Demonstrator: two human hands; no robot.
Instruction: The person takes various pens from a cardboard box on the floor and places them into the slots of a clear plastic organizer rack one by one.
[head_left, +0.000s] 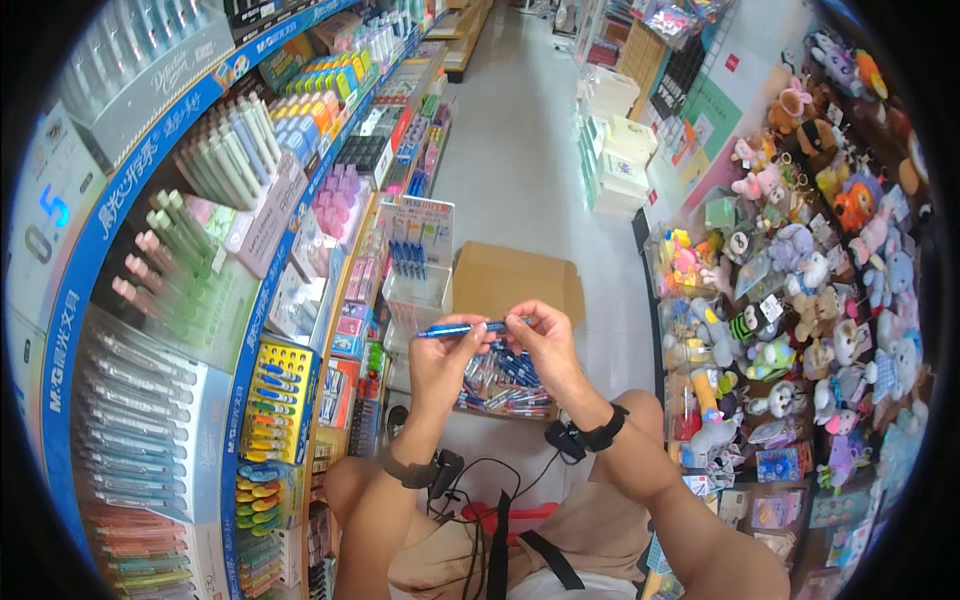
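Note:
A blue pen (450, 329) lies level between my two hands, above an opened cardboard box. My left hand (444, 365) holds its left part, the thumb resting along the barrel. At the other end, the fingers of my right hand (541, 339) pinch the pen. Below, the cardboard box (517, 279) has its flap folded back and holds many loose blue and red pens (504, 384). Left of the box stands a clear display rack (418, 296) with several blue pens (407, 259) upright in its upper tier.
Stationery shelves (247, 352) packed with pens run along my left. Plush toys (802, 247) hang on the right wall above small bins. Stacks of paper goods (619, 165) stand farther along the aisle floor (517, 135). Cables (480, 495) run between my wrist straps over my lap.

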